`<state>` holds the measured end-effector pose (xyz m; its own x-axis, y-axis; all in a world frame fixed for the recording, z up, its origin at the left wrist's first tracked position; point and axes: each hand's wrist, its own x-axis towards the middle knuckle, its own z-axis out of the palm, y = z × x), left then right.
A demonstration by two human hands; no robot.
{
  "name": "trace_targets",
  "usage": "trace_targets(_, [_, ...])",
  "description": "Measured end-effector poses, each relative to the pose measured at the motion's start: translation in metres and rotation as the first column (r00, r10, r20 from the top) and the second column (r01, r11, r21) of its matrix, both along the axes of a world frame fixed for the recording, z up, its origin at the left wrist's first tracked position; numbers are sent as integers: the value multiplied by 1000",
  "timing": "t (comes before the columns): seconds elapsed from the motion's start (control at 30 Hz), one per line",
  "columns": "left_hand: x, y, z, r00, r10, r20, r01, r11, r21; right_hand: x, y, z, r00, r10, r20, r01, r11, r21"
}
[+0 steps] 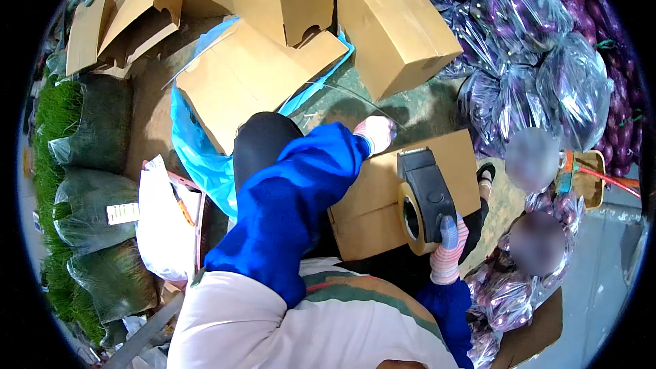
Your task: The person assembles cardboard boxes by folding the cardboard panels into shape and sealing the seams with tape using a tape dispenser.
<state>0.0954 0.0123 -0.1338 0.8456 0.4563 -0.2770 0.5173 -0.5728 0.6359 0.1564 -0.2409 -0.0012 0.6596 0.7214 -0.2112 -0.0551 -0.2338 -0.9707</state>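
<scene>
A striped glove covers my left hand [377,134], which is at the far left edge of a closed cardboard box [372,198]. Its fingers look curled together, and what they hold, if anything, cannot be made out. In a similar glove, my right hand [449,249] grips a black tape dispenser [430,188]. The dispenser carries a wide roll of tape [411,220] and lies over the right part of the box, its toothed end pointing away from me. My left arm, in a blue sleeve, crosses over my dark-clad leg.
Beyond lie a flat carton [239,75] on blue plastic [191,143], an upright box [396,24] and open cartons [140,17]. Bagged greens [99,126] line the left, purple produce in bags [519,55] the right. A person's sandalled foot [486,176] is beside the box.
</scene>
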Motion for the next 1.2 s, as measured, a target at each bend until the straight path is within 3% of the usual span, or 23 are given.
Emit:
trace_targets(0.07, [0, -4, 19, 916, 257, 309, -229, 965, -126, 1, 1, 1, 999, 19, 36, -18, 1000, -19])
trace_targets(0.1, [1, 2, 9, 848, 358, 390, -130, 855, -502, 2, 1, 4, 996, 50, 68, -45, 996, -72])
trace_targets(0.13, [3, 10, -1, 775, 480, 411, 34, 617, -786, 1, 2, 4, 997, 35, 65, -30, 997, -67])
trace_targets(0.17, [9, 13, 20, 817, 394, 422, -91, 809, -580, 0, 3, 5, 999, 47, -2, -47, 999, -21])
trace_targets(0.2, [13, 16, 41, 854, 309, 419, -87, 878, -471, 0, 4, 7, 996, 62, -62, -60, 998, 28])
trace_targets(0.27, [36, 26, 59, 867, 131, 481, 143, 859, -492, 3, 5, 8, 991, 63, 115, -62, 998, -13])
trace_targets(0.3, [48, 26, 68, 890, 25, 456, 216, 857, -468, 0, 7, 11, 999, 35, 29, -36, 999, 14])
trace_targets(0.33, [65, 22, 78, 938, -87, 336, 208, 916, -344, -3, 9, 13, 998, 7, -56, -4, 999, 44])
trace_targets(0.37, [82, 18, 84, 901, -266, 343, 329, 934, -141, -3, 8, 16, 999, 11, -52, -9, 999, 41])
trace_targets(0.4, [100, 13, 91, 842, -437, 317, 440, 896, 67, -2, 7, 16, 998, 33, -44, -32, 999, 18])
trace_targets(0.47, [140, 6, 79, 753, -593, 284, 614, 789, 20, 0, 6, 10, 999, 23, -31, -23, 1000, -7])
trace_targets(0.53, [165, -15, 84, 671, -733, 117, 684, 671, 286, 0, 6, 9, 996, 29, -90, -33, 999, -39])
trace_targets(0.6, [176, -26, 68, 594, -800, 90, 708, 573, 413, 1, 7, 8, 992, -19, -128, 18, 1000, -10])
trace_targets(0.67, [171, -32, 61, 555, -832, 8, 774, 519, 363, 2, 7, 4, 999, 39, -38, -40, 998, -37])
trace_targets(0.7, [168, -31, 49, 555, -824, 119, 719, 546, 430, 3, 7, 4, 999, 41, -19, -42, 999, -20])
trace_targets(0.83, [154, -28, 47, 514, -806, 293, 653, 590, 475, 4, 6, 16, 993, 90, -74, -96, 991, -89])
trace_targets(0.93, [149, -27, 46, 461, -819, 341, 637, 573, 516, 4, 7, 19, 994, 96, -48, -101, 989, -107])
trace_targets(1.2, [138, -28, 49, 474, -797, 374, 541, 599, 591, 7, 8, 20, 989, 128, -72, -138, 979, -152])
